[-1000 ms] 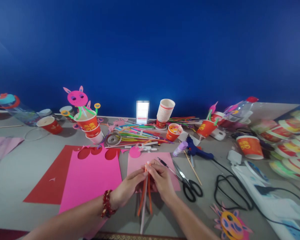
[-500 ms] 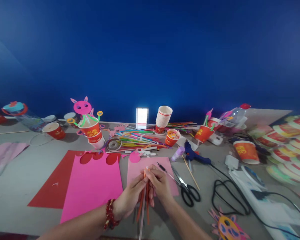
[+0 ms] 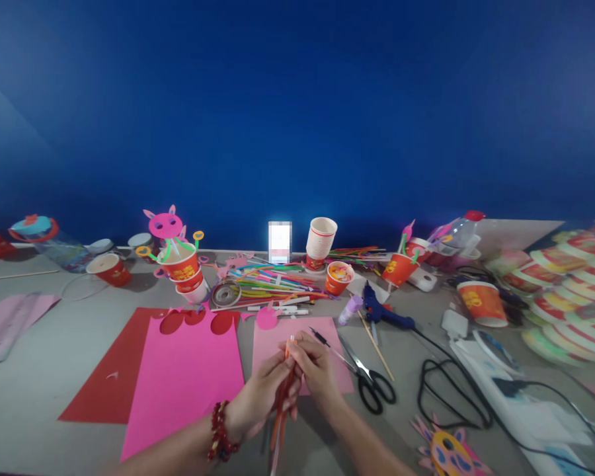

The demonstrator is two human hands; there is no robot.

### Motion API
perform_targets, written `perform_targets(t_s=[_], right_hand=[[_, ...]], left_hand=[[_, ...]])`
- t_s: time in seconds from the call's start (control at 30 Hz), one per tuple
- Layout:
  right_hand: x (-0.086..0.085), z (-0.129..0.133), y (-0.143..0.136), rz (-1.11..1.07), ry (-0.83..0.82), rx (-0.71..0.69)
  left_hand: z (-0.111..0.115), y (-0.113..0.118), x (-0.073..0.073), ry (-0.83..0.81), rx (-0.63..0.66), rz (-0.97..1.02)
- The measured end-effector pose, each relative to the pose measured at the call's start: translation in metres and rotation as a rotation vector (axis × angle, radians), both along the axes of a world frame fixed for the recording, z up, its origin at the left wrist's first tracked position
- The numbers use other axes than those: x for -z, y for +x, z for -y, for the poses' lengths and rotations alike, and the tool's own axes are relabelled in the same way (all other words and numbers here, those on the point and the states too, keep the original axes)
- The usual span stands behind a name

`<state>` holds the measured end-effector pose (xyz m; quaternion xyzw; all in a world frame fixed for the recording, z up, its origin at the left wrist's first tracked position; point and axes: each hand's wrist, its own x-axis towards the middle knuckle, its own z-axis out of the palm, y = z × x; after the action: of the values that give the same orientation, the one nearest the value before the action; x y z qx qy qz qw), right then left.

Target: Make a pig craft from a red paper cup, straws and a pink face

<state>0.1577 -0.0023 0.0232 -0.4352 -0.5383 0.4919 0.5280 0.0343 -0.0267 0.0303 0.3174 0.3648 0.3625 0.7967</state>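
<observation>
Head view, and straight down we go: the left hand (image 3: pixel 258 400) is curled around a little bundle of orange strips (image 3: pixel 280 426), with a thin pale stick (image 3: pixel 275 453) running down among them towards the person. The right hand (image 3: pixel 318 367) pinches the top end, thumb pressed to fingers, no gap I can see. Both grips are closed, then, and the bundle is held above the table's near side, its top end over the pale pink sheet (image 3: pixel 265 344). What could spoil it? A slackened thumb — those loose tails would fan out and the ends slip out of line. (Whether anything binds the top, the fingers hide from me.) Just beyond the right hand, a black pen (image 3: pixel 321 337) and the scissors (image 3: pixel 363 371) lie close together; an elbow or wrist swung wide could knock them. Further back, the blue glue gun (image 3: pixel 379 311) trails its cord (image 3: pixel 429 334) — snag that and the gun gets dragged. Farthest off, a tall cup stack (image 3: pixel 322 238) leans before the blue wall (image 3: pixel 297 132); a bumped table might topple it.
</observation>
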Motion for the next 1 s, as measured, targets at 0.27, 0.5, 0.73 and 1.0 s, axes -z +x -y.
perform_targets(t_s=[0.27,0.5,0.73,1.0], right_hand=[[0.013,-0.004,0.007,0.008,-0.047,-0.025],[-0.009,-0.01,0.012,0.214,0.048,-0.041],[-0.051,-0.068,-0.049,0.947,0.414,-0.202],[-0.022,-0.142,-0.128,1.174,0.533,-0.414]], left_hand=[[-0.006,-0.022,-0.006,0.081,-0.018,-0.073],[-0.012,-0.077,-0.018,0.107,-0.202,-0.125],[-0.005,-0.088,-0.022,0.076,-0.257,-0.056],[0.014,-0.085,-0.03,0.198,-0.188,-0.036]])
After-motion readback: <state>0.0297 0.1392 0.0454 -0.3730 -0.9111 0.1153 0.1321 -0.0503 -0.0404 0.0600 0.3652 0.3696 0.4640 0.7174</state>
